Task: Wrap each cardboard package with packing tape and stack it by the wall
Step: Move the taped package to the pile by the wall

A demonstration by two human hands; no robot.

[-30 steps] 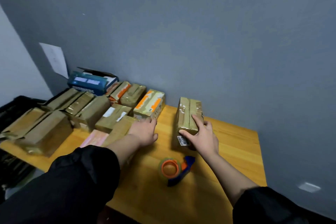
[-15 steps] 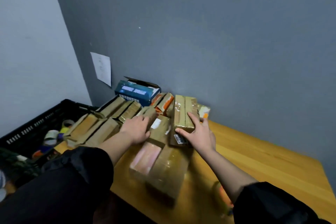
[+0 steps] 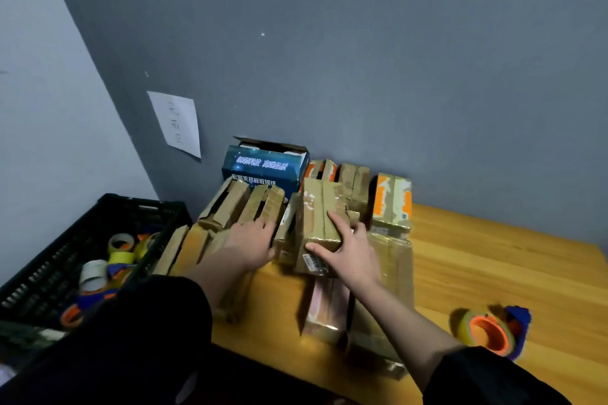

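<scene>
Taped boxes behind held package

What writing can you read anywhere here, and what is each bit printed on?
"领硕科技 高端品质": top line on the blue box; the first characters are uncertain.
"宏景来热敏收银纸": lower line on the same box, partly hidden, a best reading.
Paper sheet on the wall: faint marks, unreadable.
Barcode label on the held package: too small to read.

Single head-worn wide-angle view, looking forward and steeply down onto the tabletop from close above its near edge. Faces the grey wall behind the tabletop, room corner upper left. No second view to overlap.
</scene>
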